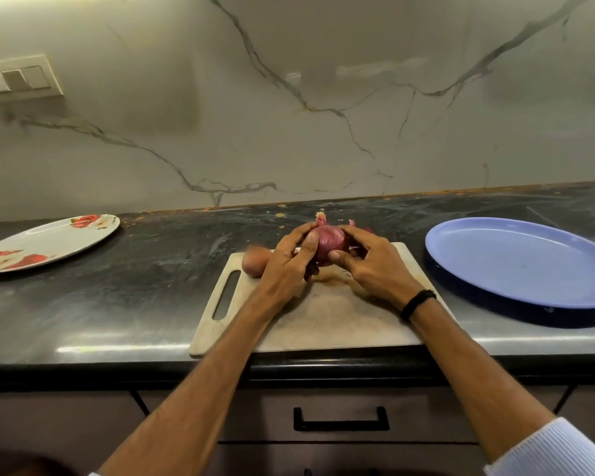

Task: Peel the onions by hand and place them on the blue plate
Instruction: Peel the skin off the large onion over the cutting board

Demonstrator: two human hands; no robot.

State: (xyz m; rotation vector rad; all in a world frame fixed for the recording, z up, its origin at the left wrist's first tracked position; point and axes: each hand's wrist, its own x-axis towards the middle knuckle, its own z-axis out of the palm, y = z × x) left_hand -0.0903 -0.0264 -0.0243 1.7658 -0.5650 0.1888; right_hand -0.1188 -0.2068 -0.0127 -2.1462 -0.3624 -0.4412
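Both hands hold one red onion (330,243) between them, just above the far part of the cutting board (330,321). The left hand (289,259) grips the onion's left side, thumb laid across the front of the skin, fingers curled round the back. The right hand (368,262) grips the right side w/ thumb tip pressed low on the front & fingers wrapped over the top. The onion's dry tuft pokes up above the left hand's fingers. A scrap of purple peel (352,223) sticks up just beyond the right hand's fingers; can't tell if it's loose or attached. A second onion (255,261), paler, skin on, sits at the board's far-left corner, just left of the left hand & partly hidden by it. The blue plate (516,266) lies on the table (117,297) to the right of the right hand, near the board but apart from it. A floral plate (49,242) lies well to the left of the left hand. A black band (418,304) circles the right wrist. The board's handle slot is just left of the left forearm. Below & between the forearms is a drawer handle (340,420). A switch panel (18,79) sits on the marble wall, far up & left of the hands.
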